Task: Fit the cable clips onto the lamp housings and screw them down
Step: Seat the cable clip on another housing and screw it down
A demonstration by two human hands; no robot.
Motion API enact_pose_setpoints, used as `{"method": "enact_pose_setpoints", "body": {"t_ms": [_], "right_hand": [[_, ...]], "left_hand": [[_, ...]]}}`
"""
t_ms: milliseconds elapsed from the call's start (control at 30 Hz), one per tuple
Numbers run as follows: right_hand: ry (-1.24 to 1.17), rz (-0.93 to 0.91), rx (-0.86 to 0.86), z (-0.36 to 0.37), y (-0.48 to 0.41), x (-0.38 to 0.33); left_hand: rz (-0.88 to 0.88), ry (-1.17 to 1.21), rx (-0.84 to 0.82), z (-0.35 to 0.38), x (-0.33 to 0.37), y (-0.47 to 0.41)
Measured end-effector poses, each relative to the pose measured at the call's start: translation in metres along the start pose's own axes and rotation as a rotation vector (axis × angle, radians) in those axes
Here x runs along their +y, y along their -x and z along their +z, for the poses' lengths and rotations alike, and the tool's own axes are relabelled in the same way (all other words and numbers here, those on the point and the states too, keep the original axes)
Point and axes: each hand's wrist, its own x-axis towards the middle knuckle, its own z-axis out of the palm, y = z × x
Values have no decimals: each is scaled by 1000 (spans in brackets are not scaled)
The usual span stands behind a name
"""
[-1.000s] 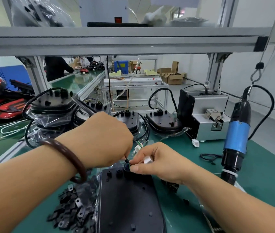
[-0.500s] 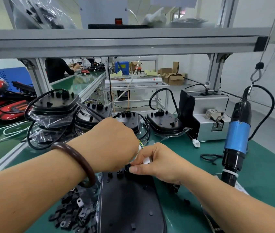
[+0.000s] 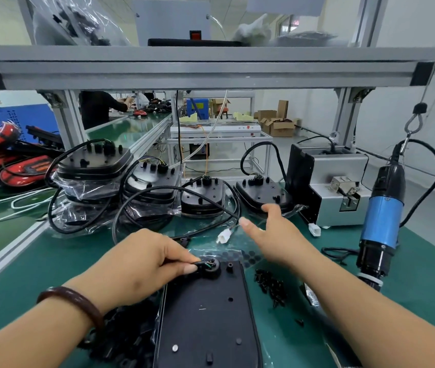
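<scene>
**While the left hand pinches the cable, the right hand hangs open**

Where the black lamp housing (image 3: 205, 314) lies flat on the green mat (image 3: 51, 261) at the lower centre of the frame, the left hand (image 3: 142, 264) pinches a black cable (image 3: 203, 264) between thumb and forefinger. The pinch is right at the round socket near the housing's far end, where coloured wire ends show. A dark bracelet (image 3: 75, 301) sits on that wrist.

The right hand (image 3: 272, 235) is at centre right, fingers straight and spread, holding nothing. Its forefinger is near a white connector (image 3: 224, 236) but apart from it.

A heap of small black cable clips (image 3: 128, 338) lies at the lower left, just beside the housing and partly hidden by the left wrist. Black screws (image 3: 271, 284) are scattered on the mat to the right of the housing.

At the right edge a blue electric screwdriver (image 3: 382, 221) hangs from a hook, with a grey screw feeder (image 3: 336, 187) behind it. More housings in plastic bags (image 3: 97, 168) are stacked at centre left.
</scene>
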Motion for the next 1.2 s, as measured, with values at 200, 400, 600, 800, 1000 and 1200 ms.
{"method": "enact_pose_setpoints", "body": {"t_ms": [200,400,600,800,1000,1200], "right_hand": [[565,-203,155,-8,12,-12],[-80,-461,-293,14,40,-29],[-104,-437,-385,13,35,-31],[-23,-379,-328,9,-1,-63],[359,-449,-398,51,-42,-97],[450,-550,-454,58,-50,-97]], "left_hand": [[26,41,83,12,8,7],[32,61,217,32,19,22],[21,145,300,38,15,32],[9,183,318,44,12,30],[10,211,330,43,11,29],[25,193,291,43,10,28]]}}
